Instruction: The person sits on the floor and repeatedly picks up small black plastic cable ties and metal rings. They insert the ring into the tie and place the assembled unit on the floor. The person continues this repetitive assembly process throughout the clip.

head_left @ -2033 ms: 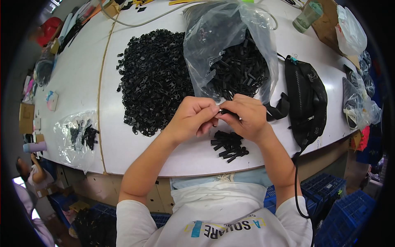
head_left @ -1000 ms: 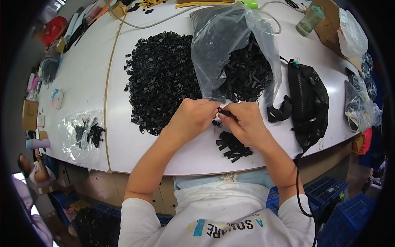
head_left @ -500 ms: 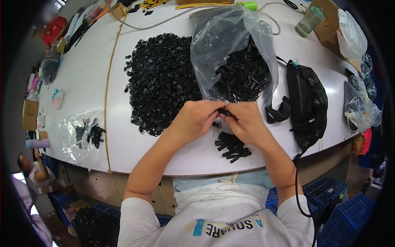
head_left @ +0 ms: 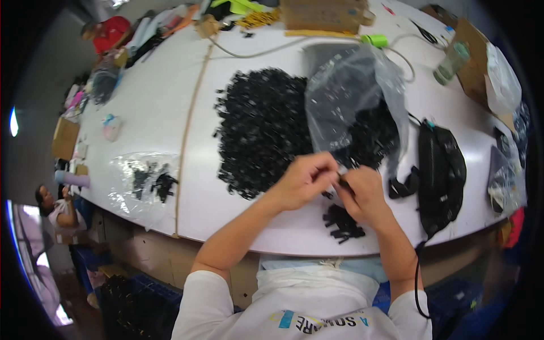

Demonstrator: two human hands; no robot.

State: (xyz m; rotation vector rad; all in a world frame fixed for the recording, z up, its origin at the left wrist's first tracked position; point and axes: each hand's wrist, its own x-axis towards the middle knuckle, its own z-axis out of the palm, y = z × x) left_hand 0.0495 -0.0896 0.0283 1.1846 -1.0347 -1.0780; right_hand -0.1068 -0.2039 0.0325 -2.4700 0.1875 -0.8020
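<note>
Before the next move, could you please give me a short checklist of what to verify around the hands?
1. Left hand and right hand close together: ok.
2. Secure grip on any small piece: cannot tell, too blurred.
3. Clear plastic bag open: ok, black pieces show at its mouth.
4. Large black heap contained: not ok, loose on the white table.
5. Black pouch apart from both hands: ok.

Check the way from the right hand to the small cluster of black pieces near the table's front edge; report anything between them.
Nothing visible stands between them. The cluster of black pieces lies on the white tabletop, close to the right hand, with no plastic over it.
</note>
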